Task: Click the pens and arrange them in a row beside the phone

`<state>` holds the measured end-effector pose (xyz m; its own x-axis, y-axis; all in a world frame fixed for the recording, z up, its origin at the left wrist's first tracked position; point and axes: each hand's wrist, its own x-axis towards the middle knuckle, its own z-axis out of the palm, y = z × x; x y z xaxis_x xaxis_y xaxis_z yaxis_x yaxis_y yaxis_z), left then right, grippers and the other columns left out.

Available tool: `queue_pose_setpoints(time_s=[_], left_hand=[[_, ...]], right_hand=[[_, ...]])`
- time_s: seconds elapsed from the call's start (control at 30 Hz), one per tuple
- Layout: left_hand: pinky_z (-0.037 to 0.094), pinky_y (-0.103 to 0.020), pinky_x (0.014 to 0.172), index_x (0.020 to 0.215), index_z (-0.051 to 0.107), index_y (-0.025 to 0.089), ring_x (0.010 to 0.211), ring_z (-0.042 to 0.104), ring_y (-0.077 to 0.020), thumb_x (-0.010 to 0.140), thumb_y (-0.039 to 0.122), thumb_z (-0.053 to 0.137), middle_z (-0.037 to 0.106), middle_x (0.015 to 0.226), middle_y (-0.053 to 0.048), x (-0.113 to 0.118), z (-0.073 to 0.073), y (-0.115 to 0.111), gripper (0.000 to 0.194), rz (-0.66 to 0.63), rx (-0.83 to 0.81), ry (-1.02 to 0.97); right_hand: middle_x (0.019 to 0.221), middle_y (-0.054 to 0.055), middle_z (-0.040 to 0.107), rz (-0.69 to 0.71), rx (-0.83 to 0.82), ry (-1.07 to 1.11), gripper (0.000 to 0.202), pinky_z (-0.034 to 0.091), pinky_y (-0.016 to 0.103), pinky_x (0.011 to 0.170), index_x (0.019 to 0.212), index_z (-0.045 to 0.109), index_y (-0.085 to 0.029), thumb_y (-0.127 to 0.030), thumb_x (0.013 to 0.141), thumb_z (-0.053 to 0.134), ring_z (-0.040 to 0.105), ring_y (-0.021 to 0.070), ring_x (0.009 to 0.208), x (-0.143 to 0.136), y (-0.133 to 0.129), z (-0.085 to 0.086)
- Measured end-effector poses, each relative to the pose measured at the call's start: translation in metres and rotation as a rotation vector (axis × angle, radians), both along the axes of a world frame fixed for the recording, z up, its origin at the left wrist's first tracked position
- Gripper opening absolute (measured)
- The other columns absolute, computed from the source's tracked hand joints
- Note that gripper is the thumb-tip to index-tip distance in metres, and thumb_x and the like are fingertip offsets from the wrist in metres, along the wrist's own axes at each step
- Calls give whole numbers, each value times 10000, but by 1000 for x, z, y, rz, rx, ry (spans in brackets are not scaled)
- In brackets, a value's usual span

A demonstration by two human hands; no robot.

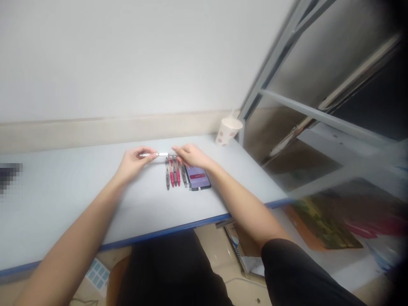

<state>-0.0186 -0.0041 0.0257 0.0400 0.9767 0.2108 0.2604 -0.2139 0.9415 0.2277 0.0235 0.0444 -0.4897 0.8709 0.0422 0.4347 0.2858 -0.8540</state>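
A slim white pen [162, 154] is held level above the table, one end in each hand. My left hand [135, 159] pinches its left end between thumb and fingers. At its right end my right hand [188, 155] is closed on it, and the fingers hide that tip. Just below the pen, several pens lie side by side on the table, among them a grey pen [168, 180] and a red pen [178, 177]. A phone [199, 180] with a lit screen lies right of the row, under my right wrist.
A paper cup [228, 131] with reddish spots stands at the table's back right corner. A metal frame [270, 63] rises along the right side. The pale table [140, 212] has a blue front edge, and a pixelated dark thing [8, 176] lies at its far left.
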Motion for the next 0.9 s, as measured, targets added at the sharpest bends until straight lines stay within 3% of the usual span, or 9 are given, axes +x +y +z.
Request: queue_pose_setpoints(time_s=[0.17, 0.23, 0.33, 0.47, 0.53, 0.6, 0.67, 0.77, 0.9], left_hand=[[462, -292, 666, 914, 811, 171, 691, 622, -177, 665, 552, 902, 747, 774, -60, -2, -4, 2, 464, 73, 0, -22], [454, -288, 657, 909, 812, 170, 669, 611, -170, 669, 543, 901, 728, 727, -49, -4, -4, 3, 452, 74, -2, -26], [469, -295, 682, 905, 811, 171, 688, 630, -179, 655, 527, 912, 717, 695, -43, -4, -3, 4, 446, 65, 0, -50], [475, -304, 672, 903, 805, 174, 679, 641, -188, 647, 536, 911, 716, 697, -43, -4, -3, 4, 456, 66, -7, -52], [473, -302, 665, 907, 807, 174, 669, 641, -187, 652, 538, 910, 714, 690, -42, -5, -5, 5, 456, 58, -8, -44], [469, -296, 663, 903, 809, 171, 659, 633, -179, 660, 532, 911, 711, 683, -41, -6, -7, 7, 446, 55, -7, -43], [470, -293, 670, 902, 808, 170, 653, 627, -171, 664, 521, 911, 710, 681, -38, -7, -9, 9, 436, 59, -12, -57], [482, -296, 700, 904, 806, 169, 657, 626, -165, 662, 506, 912, 709, 680, -30, -9, -11, 11, 428, 68, -30, -94], [499, -305, 732, 907, 807, 167, 676, 639, -170, 657, 487, 919, 711, 671, -34, -9, -13, 13, 421, 44, -53, -119]], right_hand=[[704, 9, 728, 59, 51, 167, 331, 450, 247, 576, 942, 680, -184, -511, 922, 728, 608, 129, 572, 0, 3, -3], [722, 8, 729, 85, 76, 215, 322, 472, 250, 608, 928, 672, -187, -501, 913, 741, 630, 136, 616, -1, 3, -5], [569, 3, 642, 118, 14, 132, 483, 476, 263, 610, 775, 646, -179, -564, 1040, 521, 581, 130, 540, -4, 1, -7], [695, -30, 693, 65, 70, 160, 346, 448, 247, 578, 1085, 641, -199, -505, 944, 716, 593, 128, 570, -4, -1, -7], [714, -29, 691, 84, 120, 151, 325, 444, 246, 594, 1028, 644, -197, -486, 920, 747, 594, 124, 593, -4, 0, -7], [644, -4, 661, 116, 96, 94, 424, 456, 263, 625, 848, 647, -179, -554, 1025, 561, 584, 126, 580, -2, 0, -6], [628, 13, 667, 120, 41, 54, 526, 468, 280, 636, 868, 668, -174, -598, 1067, 428, 596, 141, 580, 0, 0, -4], [761, 3, 731, 102, 109, 71, 373, 461, 277, 639, 1106, 660, -199, -525, 935, 718, 638, 160, 657, 2, -1, -2], [676, 5, 671, 61, 173, 67, 356, 418, 279, 629, 805, 632, -188, -459, 1029, 574, 570, 139, 604, 2, -1, -1]])
